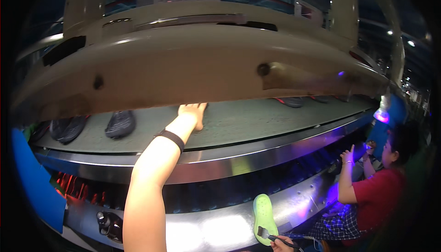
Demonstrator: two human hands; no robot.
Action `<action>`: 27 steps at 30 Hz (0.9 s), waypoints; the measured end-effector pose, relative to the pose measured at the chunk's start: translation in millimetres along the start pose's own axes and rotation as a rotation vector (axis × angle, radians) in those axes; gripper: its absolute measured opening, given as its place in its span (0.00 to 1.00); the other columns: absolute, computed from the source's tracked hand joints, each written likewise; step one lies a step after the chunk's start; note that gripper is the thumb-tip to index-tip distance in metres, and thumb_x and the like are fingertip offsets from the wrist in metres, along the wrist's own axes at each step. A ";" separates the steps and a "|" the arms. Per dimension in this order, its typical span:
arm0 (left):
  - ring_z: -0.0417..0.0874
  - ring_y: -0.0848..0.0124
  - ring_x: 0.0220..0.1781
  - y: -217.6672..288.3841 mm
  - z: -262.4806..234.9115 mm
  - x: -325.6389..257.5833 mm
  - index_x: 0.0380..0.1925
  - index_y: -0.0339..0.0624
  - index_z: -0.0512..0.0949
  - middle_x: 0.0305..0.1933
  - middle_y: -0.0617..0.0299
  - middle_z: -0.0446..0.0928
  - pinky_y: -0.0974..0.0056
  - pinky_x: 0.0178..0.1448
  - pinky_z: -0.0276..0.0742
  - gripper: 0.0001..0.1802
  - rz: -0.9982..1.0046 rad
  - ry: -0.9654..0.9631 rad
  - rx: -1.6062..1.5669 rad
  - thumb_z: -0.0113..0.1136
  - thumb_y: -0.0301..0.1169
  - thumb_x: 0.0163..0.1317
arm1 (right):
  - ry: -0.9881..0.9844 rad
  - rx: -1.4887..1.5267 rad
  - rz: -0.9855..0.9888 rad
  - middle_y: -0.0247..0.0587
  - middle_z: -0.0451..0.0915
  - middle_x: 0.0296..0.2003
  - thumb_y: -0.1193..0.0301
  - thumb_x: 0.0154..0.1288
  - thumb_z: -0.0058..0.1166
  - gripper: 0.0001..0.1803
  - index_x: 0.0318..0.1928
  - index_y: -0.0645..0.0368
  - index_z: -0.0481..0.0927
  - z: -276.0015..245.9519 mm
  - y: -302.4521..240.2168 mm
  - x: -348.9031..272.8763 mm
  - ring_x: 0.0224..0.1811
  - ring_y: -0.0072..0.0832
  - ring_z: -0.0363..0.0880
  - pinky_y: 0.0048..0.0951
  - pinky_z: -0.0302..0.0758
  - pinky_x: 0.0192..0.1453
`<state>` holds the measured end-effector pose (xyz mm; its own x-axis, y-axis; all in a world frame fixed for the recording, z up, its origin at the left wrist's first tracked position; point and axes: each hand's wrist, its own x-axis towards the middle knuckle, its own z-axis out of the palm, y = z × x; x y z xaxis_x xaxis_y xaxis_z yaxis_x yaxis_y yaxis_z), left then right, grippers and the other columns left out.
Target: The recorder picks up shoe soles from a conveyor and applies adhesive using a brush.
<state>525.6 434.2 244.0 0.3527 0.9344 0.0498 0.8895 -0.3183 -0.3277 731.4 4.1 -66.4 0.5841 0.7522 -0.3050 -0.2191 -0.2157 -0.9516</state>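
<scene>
My left arm stretches up across the grey-green belt [239,120]. At its end my left hand [192,113] lies low at the belt, its fingertips hidden behind the overhanging beige panel; a small dark patch shows beside it. At the lower edge my right hand [281,244] grips the handle of a brush [263,232] with a flat, dark tip. That tip rests on the lower end of a light green foam shoe [262,208], which has small holes at its upper end. The shoe lies on the metal ledge [206,232].
Black shoes [120,124] stand left on the belt, and another dark shoe [291,102] sits right under the panel [183,68]. A dark bottle [109,226] is at lower left, below glowing orange-red strips [76,185]. A person in a red shirt [379,199] works at right.
</scene>
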 end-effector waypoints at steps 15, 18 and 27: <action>0.78 0.61 0.44 -8.9 7.2 -50.6 0.28 0.46 0.82 0.33 0.61 0.82 0.55 0.50 0.67 0.13 0.134 0.476 0.208 0.60 0.44 0.58 | -0.177 0.727 0.125 0.51 0.82 0.38 0.83 0.61 0.53 0.11 0.44 0.64 0.76 -9.3 17.4 18.6 0.36 0.36 0.83 0.31 0.81 0.39; 0.76 0.61 0.38 -0.3 1.9 -115.2 0.23 0.45 0.79 0.27 0.61 0.78 0.58 0.44 0.67 0.13 0.222 0.744 -0.076 0.65 0.42 0.54 | -0.225 0.756 0.093 0.52 0.82 0.38 0.83 0.62 0.53 0.12 0.47 0.67 0.77 -11.0 17.1 17.8 0.36 0.34 0.84 0.31 0.81 0.40; 0.80 0.61 0.51 49.4 84.9 -241.0 0.47 0.36 0.73 0.47 0.53 0.79 0.56 0.59 0.74 0.18 -0.164 0.448 -2.685 0.51 0.36 0.61 | -0.226 0.757 0.017 0.52 0.81 0.44 0.83 0.63 0.53 0.14 0.49 0.69 0.77 -2.2 3.6 8.2 0.40 0.33 0.83 0.29 0.82 0.47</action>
<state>459.9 206.9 135.7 0.0215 0.9935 0.1119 -0.7483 -0.0583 0.6608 737.1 8.2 -72.5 0.4204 0.8786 -0.2266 -0.7466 0.1930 -0.6366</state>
